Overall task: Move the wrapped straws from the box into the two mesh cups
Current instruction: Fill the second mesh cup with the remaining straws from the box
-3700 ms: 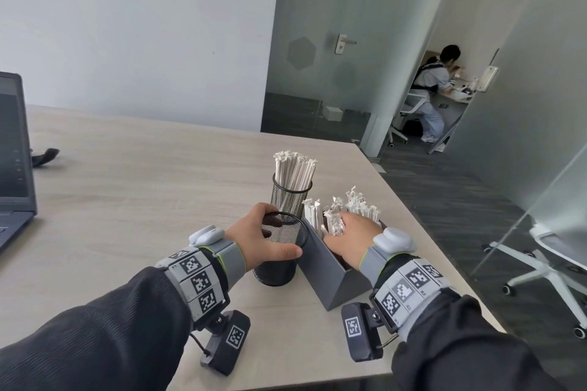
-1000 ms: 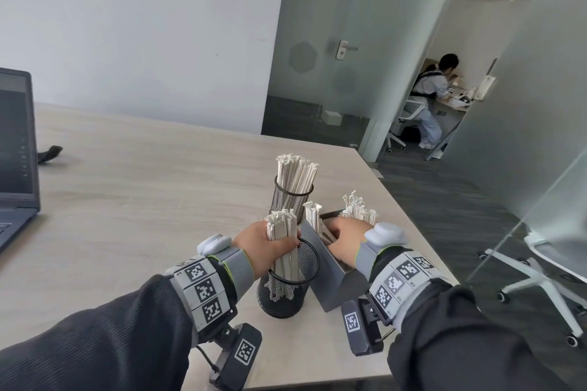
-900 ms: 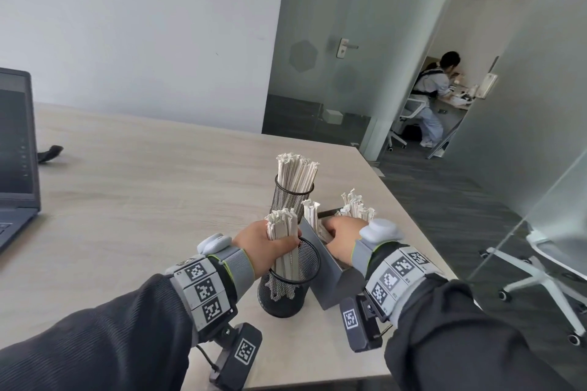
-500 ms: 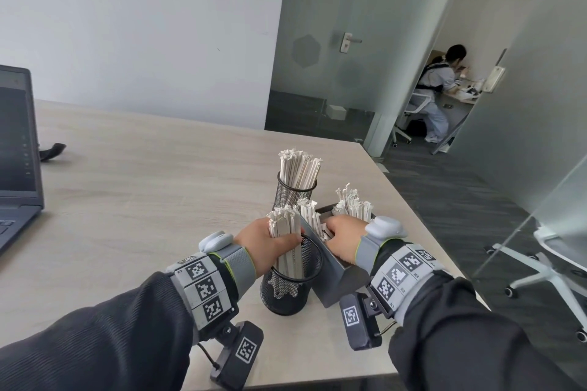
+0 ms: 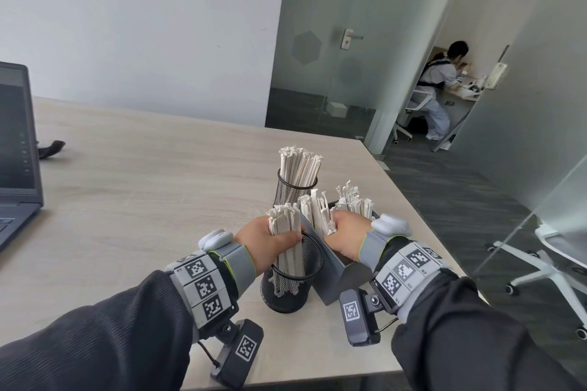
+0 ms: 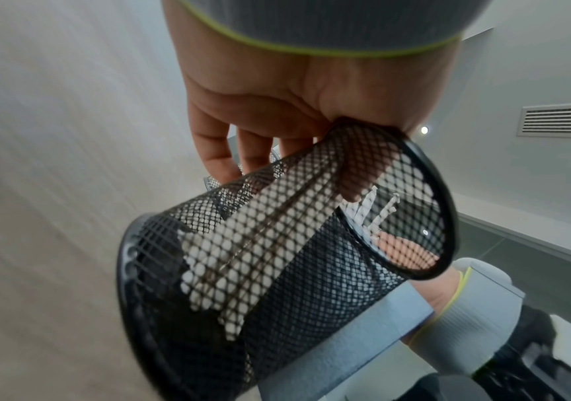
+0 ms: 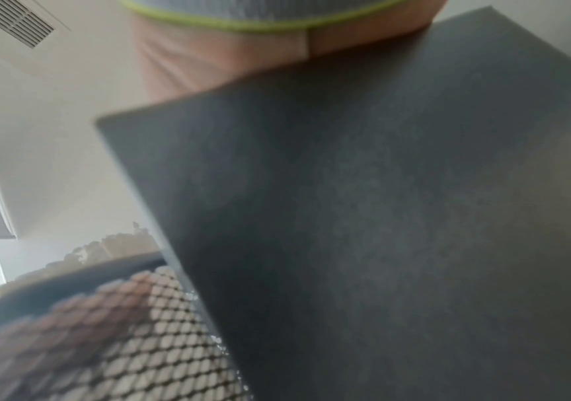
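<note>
My left hand [image 5: 270, 236] grips a bundle of wrapped straws [image 5: 283, 220] that stands in the near black mesh cup [image 5: 290, 287]. In the left wrist view the fingers [image 6: 219, 160] curl behind the mesh cup [image 6: 311, 285], with the straws' [image 6: 215, 271] lower ends showing through the mesh. The far mesh cup [image 5: 295, 195] is packed with straws [image 5: 299, 168]. My right hand [image 5: 344, 230] reaches into the grey box [image 5: 338, 278] and grips a bunch of straws [image 5: 319, 213]; more straws [image 5: 352, 203] stand behind it. The right wrist view shows mostly the box wall [image 7: 380, 217].
Box and cups stand near the table's right front corner [image 5: 397, 200]. A laptop [image 5: 16, 149] is at the far left beside a dark strap [image 5: 50, 147]. A person sits at a desk [image 5: 438, 95] beyond glass walls. An office chair [image 5: 552, 260] is on the right.
The near cup was empty with my left hand on its rim; now a straw bundle stands in it, held by that hand. My right hand stays in the box.
</note>
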